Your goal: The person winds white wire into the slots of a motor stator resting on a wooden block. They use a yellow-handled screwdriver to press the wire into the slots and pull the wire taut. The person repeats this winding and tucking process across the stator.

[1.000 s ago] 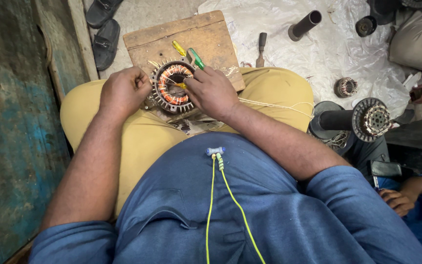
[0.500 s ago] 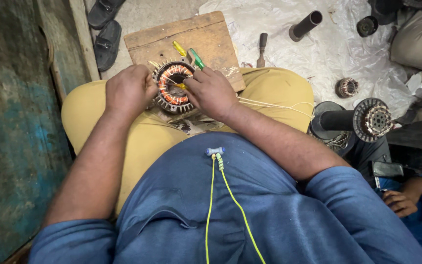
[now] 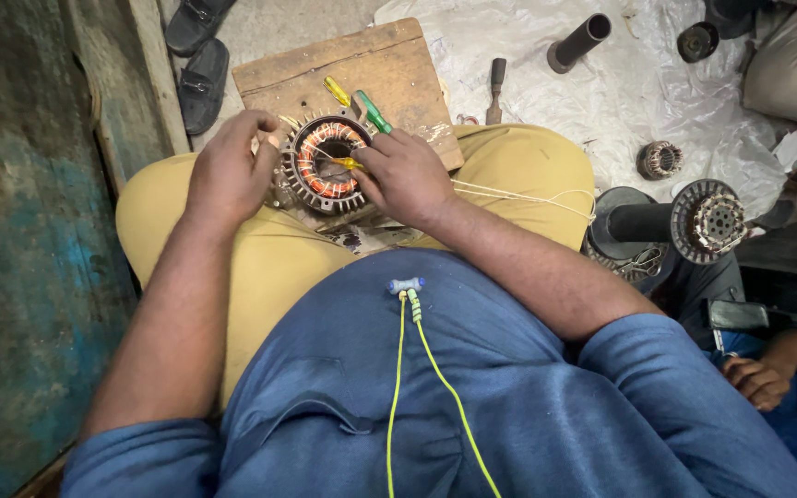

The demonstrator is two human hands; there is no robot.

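A round motor stator (image 3: 327, 162) with copper windings and a grey finned rim rests on my lap, over my tan trousers. My left hand (image 3: 229, 171) grips its left rim. My right hand (image 3: 405, 175) lies on its right side and holds a thin yellow-handled tool (image 3: 344, 163) that points into the windings. Pale thread (image 3: 518, 195) trails from under my right hand across my right thigh.
A wooden board (image 3: 362, 72) lies beyond my knees with a yellow tool (image 3: 337, 90) and a green screwdriver (image 3: 374, 112). Farther right are a chisel (image 3: 495, 88), a black tube (image 3: 579, 42), a small winding (image 3: 660, 160), a rotor assembly (image 3: 684, 221) and another person's hand (image 3: 760, 380). Sandals (image 3: 197, 55) lie far left.
My left hand has slid slightly along the stator's left rim, and my right hand has shifted a little on the right side. The stator stays in my lap.
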